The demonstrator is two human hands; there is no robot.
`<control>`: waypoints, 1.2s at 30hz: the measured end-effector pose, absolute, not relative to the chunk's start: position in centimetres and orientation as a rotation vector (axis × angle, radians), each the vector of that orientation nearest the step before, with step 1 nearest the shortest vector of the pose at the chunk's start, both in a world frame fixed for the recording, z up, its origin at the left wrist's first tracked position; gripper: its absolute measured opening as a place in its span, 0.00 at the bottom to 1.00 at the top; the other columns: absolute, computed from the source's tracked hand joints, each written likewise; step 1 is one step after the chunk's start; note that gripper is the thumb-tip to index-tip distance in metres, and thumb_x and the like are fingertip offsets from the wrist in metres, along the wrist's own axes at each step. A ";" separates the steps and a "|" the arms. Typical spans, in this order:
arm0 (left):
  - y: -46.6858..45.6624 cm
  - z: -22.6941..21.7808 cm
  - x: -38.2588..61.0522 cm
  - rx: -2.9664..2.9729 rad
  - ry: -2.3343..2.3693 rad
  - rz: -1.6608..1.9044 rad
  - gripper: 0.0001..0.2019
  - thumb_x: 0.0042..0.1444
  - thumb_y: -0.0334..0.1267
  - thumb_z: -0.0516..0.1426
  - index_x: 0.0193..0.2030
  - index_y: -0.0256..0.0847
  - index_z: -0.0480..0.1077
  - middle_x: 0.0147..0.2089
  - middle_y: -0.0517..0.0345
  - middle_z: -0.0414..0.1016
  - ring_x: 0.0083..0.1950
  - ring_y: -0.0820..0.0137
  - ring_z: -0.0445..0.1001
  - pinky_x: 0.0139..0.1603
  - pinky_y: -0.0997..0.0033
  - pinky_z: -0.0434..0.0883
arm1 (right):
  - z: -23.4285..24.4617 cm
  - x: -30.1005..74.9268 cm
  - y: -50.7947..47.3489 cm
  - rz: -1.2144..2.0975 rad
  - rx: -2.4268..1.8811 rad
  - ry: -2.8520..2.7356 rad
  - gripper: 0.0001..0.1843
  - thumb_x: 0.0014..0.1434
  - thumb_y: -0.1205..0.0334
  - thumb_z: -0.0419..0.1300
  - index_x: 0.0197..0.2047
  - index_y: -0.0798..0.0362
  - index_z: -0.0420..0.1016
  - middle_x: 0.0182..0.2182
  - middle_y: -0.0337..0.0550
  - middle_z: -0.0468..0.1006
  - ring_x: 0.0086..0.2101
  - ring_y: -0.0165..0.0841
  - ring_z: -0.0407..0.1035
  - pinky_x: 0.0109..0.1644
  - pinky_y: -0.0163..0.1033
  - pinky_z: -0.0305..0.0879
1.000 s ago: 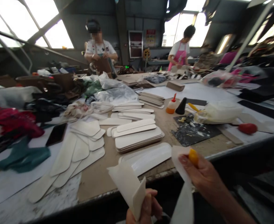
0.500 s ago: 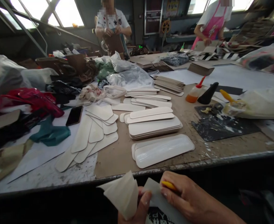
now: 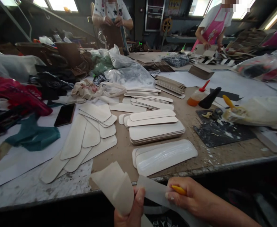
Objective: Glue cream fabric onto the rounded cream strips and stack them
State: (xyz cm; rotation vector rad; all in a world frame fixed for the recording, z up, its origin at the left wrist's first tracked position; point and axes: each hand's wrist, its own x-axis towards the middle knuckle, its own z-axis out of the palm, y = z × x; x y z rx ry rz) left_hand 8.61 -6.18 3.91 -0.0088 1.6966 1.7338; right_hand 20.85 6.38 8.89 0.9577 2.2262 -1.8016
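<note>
At the table's front edge, my left hand [image 3: 132,209] is closed on a folded cream sheet [image 3: 118,189], thumb up. A pale translucent strip [image 3: 154,189] stretches from the left fingertips to my right hand [image 3: 188,197]. That hand is closed, pinching the strip while a yellow tool [image 3: 179,189] sticks out of its fist; the rest of the tool is hidden. Dark cloth with white print [image 3: 164,219] shows beneath the strip. Just beyond my hands lies a glossy white rounded panel [image 3: 168,156], overlapping others on brown board.
Stacked white panels [image 3: 156,131] and fanned cream pieces [image 3: 73,137] cover the table's middle. Right of them stand a red-tipped glue bottle [image 3: 196,97] and a smeared black board [image 3: 223,130]. A phone [image 3: 65,115] lies left. Two people work at the far side.
The cream sheet has swung left and opened out somewhat. My right hand has shifted slightly right, away from the left, and more of the strip shows between them. The view has tilted down slightly.
</note>
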 end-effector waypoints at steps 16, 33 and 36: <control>-8.5 2.3 3.3 1.060 2.204 1.494 0.13 0.58 0.44 0.53 0.40 0.41 0.76 0.39 0.53 0.79 0.41 0.66 0.75 0.48 0.70 0.69 | 9.5 15.6 10.9 -1.218 0.923 2.366 0.16 0.56 0.55 0.55 0.20 0.54 0.67 0.17 0.36 0.64 0.20 0.27 0.54 0.24 0.32 0.48; -7.0 2.0 0.4 2.374 2.128 0.871 0.15 0.58 0.32 0.53 0.52 0.37 0.68 0.54 0.53 0.73 0.57 0.61 0.65 0.54 0.64 0.63 | 9.9 12.9 13.7 -0.877 0.833 2.338 0.15 0.55 0.59 0.52 0.20 0.54 0.66 0.18 0.38 0.64 0.21 0.27 0.54 0.25 0.33 0.46; -6.7 2.0 0.5 2.374 2.145 0.865 0.15 0.59 0.33 0.52 0.53 0.37 0.68 0.54 0.53 0.73 0.57 0.61 0.65 0.54 0.63 0.62 | 10.0 12.6 13.9 -0.825 0.820 2.320 0.15 0.56 0.58 0.52 0.21 0.54 0.68 0.18 0.39 0.66 0.22 0.28 0.56 0.25 0.33 0.47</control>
